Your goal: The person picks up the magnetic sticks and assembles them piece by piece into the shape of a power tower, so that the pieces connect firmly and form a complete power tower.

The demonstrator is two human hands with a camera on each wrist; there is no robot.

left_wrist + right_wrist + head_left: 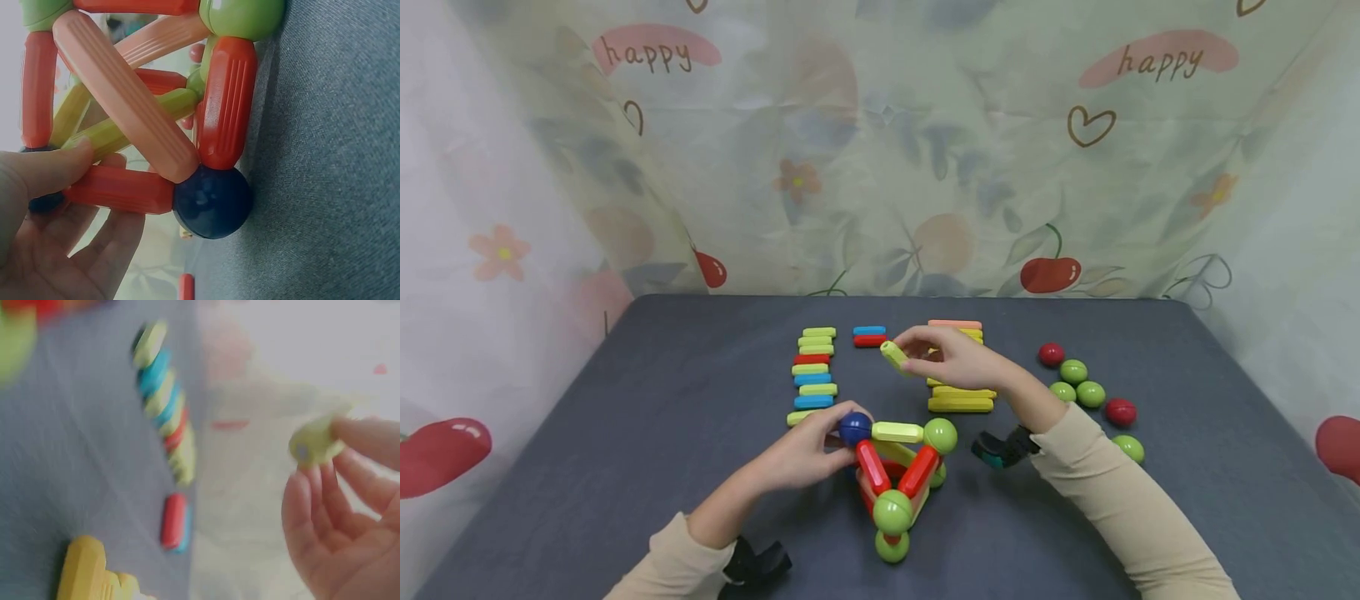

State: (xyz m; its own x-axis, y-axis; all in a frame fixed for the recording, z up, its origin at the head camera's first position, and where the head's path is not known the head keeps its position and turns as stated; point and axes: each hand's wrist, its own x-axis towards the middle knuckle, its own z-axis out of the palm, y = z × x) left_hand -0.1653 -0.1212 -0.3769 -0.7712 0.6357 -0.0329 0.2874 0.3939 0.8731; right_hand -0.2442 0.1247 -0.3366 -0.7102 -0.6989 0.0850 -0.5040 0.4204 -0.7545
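Note:
A prism-like frame of magnetic building sticks and balls stands on the table, with a blue ball (855, 428), green balls, and red sticks (873, 467) among its parts. My left hand (805, 446) grips its left side; in the left wrist view the thumb and fingers hold a red stick (122, 189) between two dark blue balls (212, 202). Raised above the table beyond the frame, my right hand (951, 357) pinches a yellow-green stick (894, 356) between thumb and fingers. The right wrist view shows the same stick (315, 442), blurred, with one end facing the camera.
A column of green, red and blue sticks (814, 379) lies at the left. A blue and a red stick (870, 341) lie farther back. Yellow sticks (961, 405) are partly hidden under my right forearm. Several green and red balls (1090, 394) sit at the right. A patterned curtain (887, 150) hangs behind.

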